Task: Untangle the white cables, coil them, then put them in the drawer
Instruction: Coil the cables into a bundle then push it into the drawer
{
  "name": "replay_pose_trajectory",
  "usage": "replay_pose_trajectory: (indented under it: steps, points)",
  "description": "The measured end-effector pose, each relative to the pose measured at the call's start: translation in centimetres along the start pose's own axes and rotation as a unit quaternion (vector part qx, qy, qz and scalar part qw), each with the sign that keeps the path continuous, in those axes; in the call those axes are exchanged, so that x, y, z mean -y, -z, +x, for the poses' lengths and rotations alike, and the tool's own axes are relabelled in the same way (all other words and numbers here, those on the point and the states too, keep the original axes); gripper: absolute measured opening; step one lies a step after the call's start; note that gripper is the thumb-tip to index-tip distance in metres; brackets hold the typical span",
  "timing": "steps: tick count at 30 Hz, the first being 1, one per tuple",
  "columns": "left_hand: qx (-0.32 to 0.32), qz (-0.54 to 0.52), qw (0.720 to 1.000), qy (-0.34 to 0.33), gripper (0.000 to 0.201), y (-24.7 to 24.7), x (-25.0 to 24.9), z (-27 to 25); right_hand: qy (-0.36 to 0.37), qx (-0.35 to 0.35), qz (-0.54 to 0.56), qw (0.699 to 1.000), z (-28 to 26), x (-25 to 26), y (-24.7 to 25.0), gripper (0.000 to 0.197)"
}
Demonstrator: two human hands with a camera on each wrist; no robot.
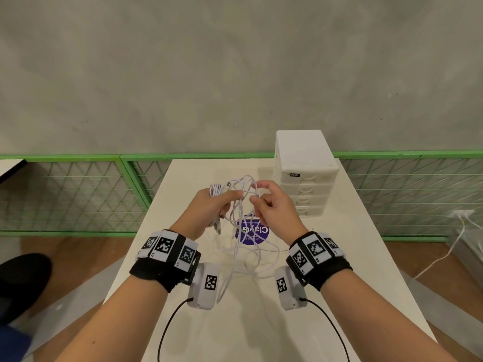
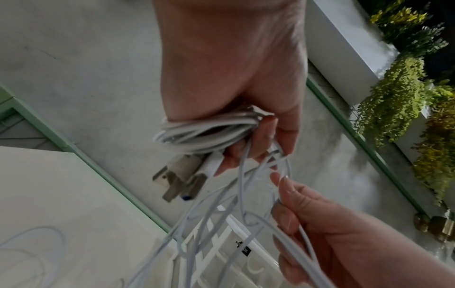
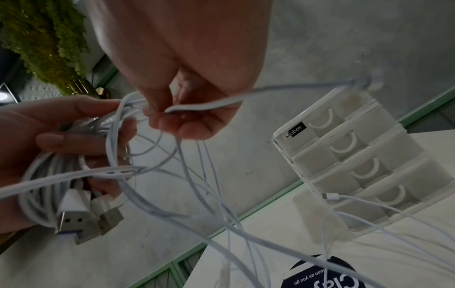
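Both hands are raised above the white table (image 1: 326, 257) with the tangled white cables (image 1: 244, 202) between them. My left hand (image 1: 209, 207) grips a coiled bundle of cable (image 2: 204, 132) in its curled fingers, and USB plugs (image 2: 182, 175) (image 3: 83, 220) hang below it. My right hand (image 1: 271, 205) pinches one cable strand (image 3: 204, 106) between thumb and fingers, close to the left hand. Loose loops hang down and trail on the table (image 1: 251, 262). The white drawer unit (image 1: 303, 176) stands at the back right, all its drawers closed.
A round purple sticker (image 1: 252, 232) lies on the table under the hanging loops. A green-framed mesh fence (image 1: 78, 194) runs behind the table. A white cord (image 1: 444, 254) lies on the floor at right. Green plants (image 2: 399, 93) show in the wrist views.
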State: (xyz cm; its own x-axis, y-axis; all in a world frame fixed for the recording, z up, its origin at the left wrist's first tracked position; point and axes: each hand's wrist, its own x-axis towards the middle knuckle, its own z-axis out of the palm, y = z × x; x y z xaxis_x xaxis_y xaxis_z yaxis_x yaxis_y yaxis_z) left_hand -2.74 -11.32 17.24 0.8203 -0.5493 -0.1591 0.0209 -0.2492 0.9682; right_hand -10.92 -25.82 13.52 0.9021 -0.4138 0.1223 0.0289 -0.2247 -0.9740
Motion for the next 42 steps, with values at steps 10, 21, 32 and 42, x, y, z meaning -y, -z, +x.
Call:
replay_pose_trajectory:
  steps: [10,21,32,42]
  points:
    - [-0.061,0.115,0.991,-0.024,0.036,0.8,0.6,0.5,-0.027,0.002,-0.037,0.999,0.3,0.2,1.2,0.021]
    - [-0.068,0.319,0.943,-0.057,0.059,1.2,0.0,0.6,0.043,-0.038,-0.017,0.998,0.1,-0.5,0.7,0.021]
    - [-0.080,0.396,0.911,-0.078,0.060,1.5,0.4,1.0,-0.005,0.028,0.062,0.998,-0.5,-1.1,1.4,0.016]
    - [-0.072,0.351,0.930,-0.085,0.062,2.0,1.1,1.1,0.010,-0.047,0.037,0.998,-0.4,-2.7,1.9,0.017]
